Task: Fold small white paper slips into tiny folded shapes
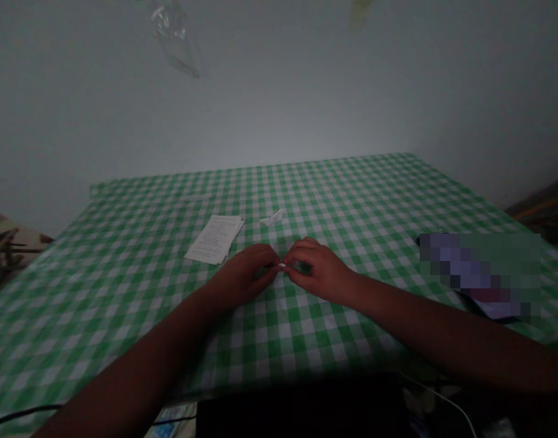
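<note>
Low over the table's middle, my left hand [249, 272] and my right hand [319, 267] meet at their fingertips. Both are closed in a pinch on a small piece of white paper [282, 265], most of which the fingers hide. Just beyond them lies a folded white paper [272, 217] with pointed ends. A small stack of printed sheets [215, 239] rests to the left of it, close to my left hand.
A green and white checked cloth [306, 188] covers the table. On the right lies a dark-edged device [488, 307], partly blurred out. A black cable [23, 413] crosses the near left corner. A white cable [443, 398] hangs below the front edge. Behind stands a pale wall [283, 91].
</note>
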`<state>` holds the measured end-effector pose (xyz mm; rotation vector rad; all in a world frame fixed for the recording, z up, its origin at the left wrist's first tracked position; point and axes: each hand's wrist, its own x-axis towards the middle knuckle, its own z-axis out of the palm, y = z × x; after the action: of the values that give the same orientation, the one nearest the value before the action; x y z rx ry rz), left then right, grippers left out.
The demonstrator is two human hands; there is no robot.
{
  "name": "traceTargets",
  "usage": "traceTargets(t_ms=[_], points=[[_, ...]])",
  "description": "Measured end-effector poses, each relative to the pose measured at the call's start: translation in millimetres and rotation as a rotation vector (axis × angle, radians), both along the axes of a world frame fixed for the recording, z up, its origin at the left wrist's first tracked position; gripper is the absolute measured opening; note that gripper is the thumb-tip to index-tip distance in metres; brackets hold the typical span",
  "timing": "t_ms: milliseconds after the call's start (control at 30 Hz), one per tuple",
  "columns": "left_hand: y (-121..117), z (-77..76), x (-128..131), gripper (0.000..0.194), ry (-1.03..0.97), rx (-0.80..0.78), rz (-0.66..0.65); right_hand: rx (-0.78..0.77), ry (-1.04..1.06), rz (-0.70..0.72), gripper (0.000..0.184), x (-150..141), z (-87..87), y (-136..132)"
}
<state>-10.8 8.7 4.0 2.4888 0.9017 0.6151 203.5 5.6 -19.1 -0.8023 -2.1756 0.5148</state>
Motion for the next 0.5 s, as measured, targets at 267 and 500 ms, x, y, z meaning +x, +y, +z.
traceTargets(t_ms=[267,500], points=[[-0.5,1.7,-0.9,0.018,-0.024,-0.015,-0.051,-0.028,-0.005,0.018,0.011,0.0,3.9,-3.4],[1.7,0.7,-0.7,0.018,-0.078,-0.059,-0.023,-0.14,0.079,0.027,0.013,-0.1,4.7,-0.8]])
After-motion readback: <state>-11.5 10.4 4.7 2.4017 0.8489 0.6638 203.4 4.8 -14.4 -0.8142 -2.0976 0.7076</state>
